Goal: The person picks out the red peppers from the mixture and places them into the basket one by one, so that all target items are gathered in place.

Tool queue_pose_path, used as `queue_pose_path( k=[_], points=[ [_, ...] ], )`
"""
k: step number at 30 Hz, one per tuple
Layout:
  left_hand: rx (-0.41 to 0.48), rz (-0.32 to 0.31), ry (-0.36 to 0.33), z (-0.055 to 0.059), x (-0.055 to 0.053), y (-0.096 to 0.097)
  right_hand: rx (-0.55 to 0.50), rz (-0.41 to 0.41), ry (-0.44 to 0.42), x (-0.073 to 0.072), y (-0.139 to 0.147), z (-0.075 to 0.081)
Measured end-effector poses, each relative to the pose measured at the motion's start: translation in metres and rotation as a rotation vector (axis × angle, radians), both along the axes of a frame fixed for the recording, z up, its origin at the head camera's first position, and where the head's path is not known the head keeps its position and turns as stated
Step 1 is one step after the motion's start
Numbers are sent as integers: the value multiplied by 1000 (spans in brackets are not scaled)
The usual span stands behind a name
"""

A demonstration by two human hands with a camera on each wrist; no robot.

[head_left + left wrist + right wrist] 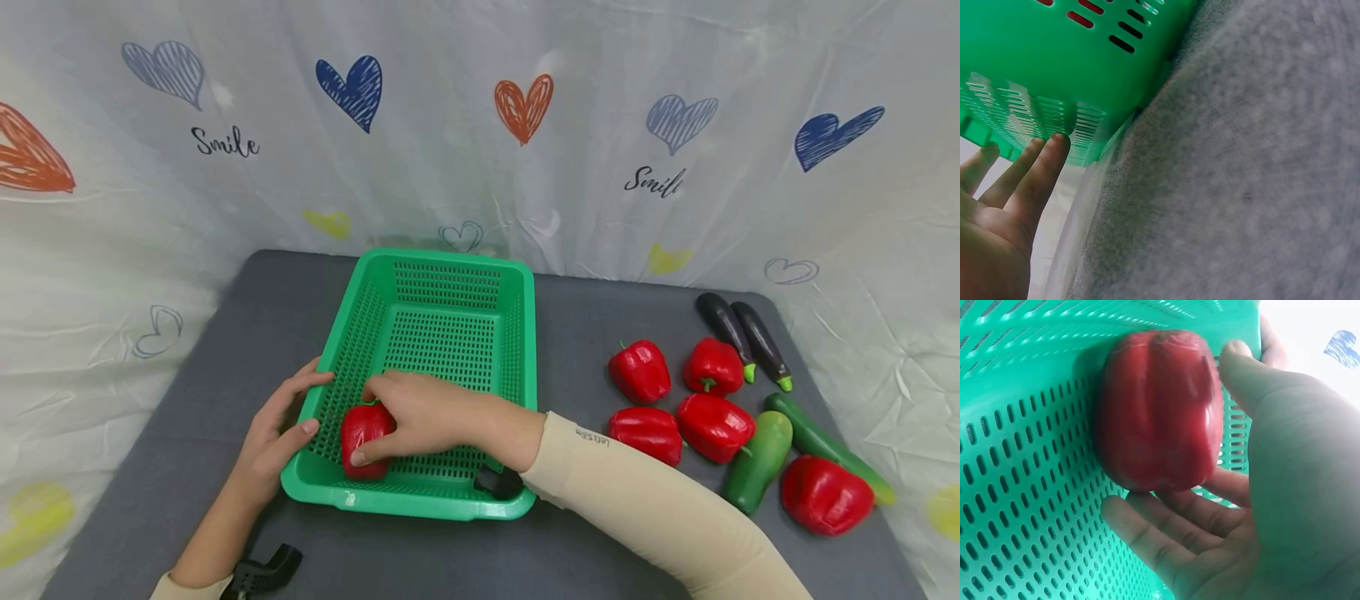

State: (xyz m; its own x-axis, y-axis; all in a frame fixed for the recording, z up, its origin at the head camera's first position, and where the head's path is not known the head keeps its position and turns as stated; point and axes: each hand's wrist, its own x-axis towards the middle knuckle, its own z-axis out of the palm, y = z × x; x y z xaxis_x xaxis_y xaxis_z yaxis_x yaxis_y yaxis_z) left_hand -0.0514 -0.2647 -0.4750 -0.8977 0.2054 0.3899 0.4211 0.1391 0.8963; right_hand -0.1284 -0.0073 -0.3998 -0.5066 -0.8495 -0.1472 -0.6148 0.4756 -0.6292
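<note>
A red bell pepper (366, 440) sits inside the green basket (528, 333), at its near left corner. My right hand (420, 414) reaches over the basket's right side and holds this pepper. In the right wrist view, the thumb (1238, 359) is on one side of the pepper (1160, 412) and the fingers (1172, 519) curve along the other. At the basket's left side is my left hand (273, 429), its thumb by the rim. The left wrist view has its extended fingers (1038, 175) against the outer slotted wall (1054, 119).
Right of the basket lie several red bell peppers (640, 372), two eggplants (761, 343), a thick green cucumber (759, 462) and a longer green one (825, 446). They rest on the grey table (577, 333). A white curtain (585, 217) with printed hearts hangs behind.
</note>
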Motion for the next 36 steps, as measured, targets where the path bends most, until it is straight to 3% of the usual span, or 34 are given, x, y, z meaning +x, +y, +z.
queue_pose_path(
  k=[16, 36],
  points=[
    [-20, -6, -5, 0, 0, 1, 30, -6, 75, -3, 3, -1],
    [-6, -5, 3, -4, 0, -4, -26, 14, 159, -5, 2, 0]
  ],
)
